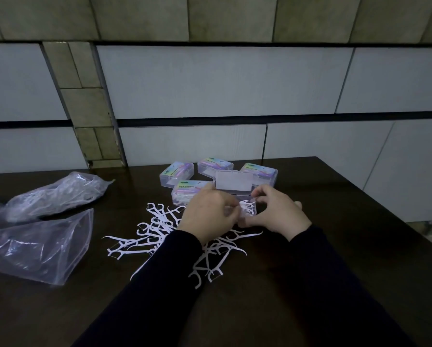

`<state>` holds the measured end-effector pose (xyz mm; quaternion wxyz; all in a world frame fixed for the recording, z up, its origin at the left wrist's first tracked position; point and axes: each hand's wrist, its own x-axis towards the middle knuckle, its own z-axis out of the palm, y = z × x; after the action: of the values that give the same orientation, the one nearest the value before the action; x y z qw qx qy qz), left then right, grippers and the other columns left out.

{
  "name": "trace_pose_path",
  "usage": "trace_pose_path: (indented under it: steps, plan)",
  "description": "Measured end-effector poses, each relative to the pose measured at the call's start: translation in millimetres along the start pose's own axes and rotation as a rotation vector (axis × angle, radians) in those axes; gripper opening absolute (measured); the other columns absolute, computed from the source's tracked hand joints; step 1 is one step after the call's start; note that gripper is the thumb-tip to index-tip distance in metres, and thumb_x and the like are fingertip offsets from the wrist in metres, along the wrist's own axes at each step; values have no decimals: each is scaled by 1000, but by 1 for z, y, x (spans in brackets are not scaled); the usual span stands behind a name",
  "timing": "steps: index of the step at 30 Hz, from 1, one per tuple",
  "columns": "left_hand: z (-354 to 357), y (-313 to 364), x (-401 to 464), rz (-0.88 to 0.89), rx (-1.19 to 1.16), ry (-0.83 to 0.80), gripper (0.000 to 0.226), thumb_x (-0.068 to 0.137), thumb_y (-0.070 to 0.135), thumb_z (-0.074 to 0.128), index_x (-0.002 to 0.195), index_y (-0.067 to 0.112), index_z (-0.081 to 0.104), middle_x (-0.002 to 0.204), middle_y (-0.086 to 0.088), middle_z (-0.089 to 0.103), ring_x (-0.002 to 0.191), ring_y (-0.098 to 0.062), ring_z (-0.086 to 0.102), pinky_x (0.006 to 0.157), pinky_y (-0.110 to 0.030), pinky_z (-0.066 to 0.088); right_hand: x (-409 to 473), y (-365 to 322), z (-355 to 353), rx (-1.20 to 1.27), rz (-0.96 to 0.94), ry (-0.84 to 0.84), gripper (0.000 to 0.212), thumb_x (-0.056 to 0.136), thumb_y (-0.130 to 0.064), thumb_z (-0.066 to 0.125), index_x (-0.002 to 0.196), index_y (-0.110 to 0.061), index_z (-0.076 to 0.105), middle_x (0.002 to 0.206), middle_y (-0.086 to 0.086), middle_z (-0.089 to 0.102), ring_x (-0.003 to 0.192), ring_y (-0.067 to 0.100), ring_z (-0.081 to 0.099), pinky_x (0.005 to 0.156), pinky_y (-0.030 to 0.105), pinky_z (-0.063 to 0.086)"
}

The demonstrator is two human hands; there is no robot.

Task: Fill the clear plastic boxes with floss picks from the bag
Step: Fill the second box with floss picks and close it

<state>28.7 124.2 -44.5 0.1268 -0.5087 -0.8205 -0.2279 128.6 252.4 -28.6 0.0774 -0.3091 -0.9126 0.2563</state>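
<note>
An open clear plastic box (235, 187) stands with its lid raised in the middle of the dark table (347, 221). White floss picks (247, 207) lie in its base. My left hand (207, 216) and my right hand (277, 214) meet over the base, fingers curled, pinching the picks inside it. A loose pile of floss picks (157, 231) spreads on the table in front of and under my wrists. A clear bag (57, 194) holding more picks lies at the far left.
Several closed clear boxes with colourful labels (177, 170) stand behind the open one. A second, flattened clear bag (34, 246) lies at the near left. A tiled wall (210, 83) rises behind the table. The table's right edge (385, 221) runs diagonally.
</note>
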Motion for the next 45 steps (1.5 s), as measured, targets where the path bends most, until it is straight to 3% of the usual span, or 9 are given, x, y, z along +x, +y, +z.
trace_pose_path:
  steps: [3, 8, 18, 25, 32, 35, 39, 42, 45]
  plan:
    - [-8, -8, 0, -27, -52, 6, 21, 92, 35, 55, 103, 31, 72, 100, 16, 68, 94, -6, 42, 74, -22, 35, -1, 0, 1, 6, 3, 0, 67, 65, -54, 80, 117, -35, 43, 129, -12, 55, 116, 12, 49, 93, 40, 29]
    - [-10, -23, -2, -103, -7, -14, 21, 91, 34, 55, 103, 31, 72, 115, 15, 65, 107, -11, 50, 95, -29, 41, -3, -1, 1, 10, 5, 2, 73, 65, -52, 81, 124, -33, 43, 133, -10, 54, 120, 14, 49, 96, 40, 30]
    - [-3, -8, 0, -119, -133, -15, 28, 96, 23, 52, 115, 36, 67, 114, 13, 67, 105, -9, 48, 89, -29, 45, -2, 0, 1, 15, 7, -15, 72, 68, -50, 81, 126, -32, 43, 134, -8, 54, 122, 15, 48, 98, 40, 30]
    - [4, 10, 5, 106, -15, -168, 38, 97, 26, 39, 130, 31, 57, 138, 17, 51, 94, -8, 34, 78, -23, 30, 0, 1, 0, 16, -5, -46, 53, 75, -43, 77, 117, -36, 44, 133, -11, 54, 121, 15, 48, 99, 41, 27]
    - [-2, -1, 4, 28, -68, -100, 37, 94, 26, 45, 128, 33, 58, 131, 17, 56, 99, -10, 37, 78, -22, 31, -1, 3, 1, 23, -8, -21, 66, 69, -53, 78, 122, -34, 43, 130, -13, 55, 119, 12, 49, 96, 41, 30]
    - [-13, -16, 2, -52, -30, -25, 30, 92, 26, 51, 118, 33, 65, 120, 14, 63, 105, -11, 43, 86, -24, 36, 0, 2, 1, 36, -2, -38, 70, 68, -51, 80, 124, -34, 43, 132, -12, 55, 120, 13, 48, 98, 43, 29]
    - [-15, -28, -2, -103, -10, -125, 25, 91, 35, 53, 108, 31, 71, 119, 15, 63, 112, -11, 46, 100, -33, 37, -1, 2, 2, 56, 9, -36, 73, 66, -50, 82, 126, -33, 43, 133, -12, 55, 121, 13, 48, 98, 42, 29]
    - [-12, -21, -2, -47, -9, -180, 29, 96, 36, 48, 112, 27, 70, 123, 13, 60, 110, -11, 43, 97, -31, 36, -2, 2, 3, 69, 11, -34, 72, 67, -49, 82, 126, -33, 43, 135, -10, 53, 123, 14, 47, 99, 41, 28]
    - [-9, -19, -2, -45, -2, -104, 27, 96, 32, 49, 114, 28, 69, 121, 10, 60, 108, -12, 40, 91, -27, 34, -4, 2, 3, 69, 4, -31, 73, 68, -49, 81, 128, -32, 43, 136, -9, 53, 124, 14, 47, 101, 42, 28]
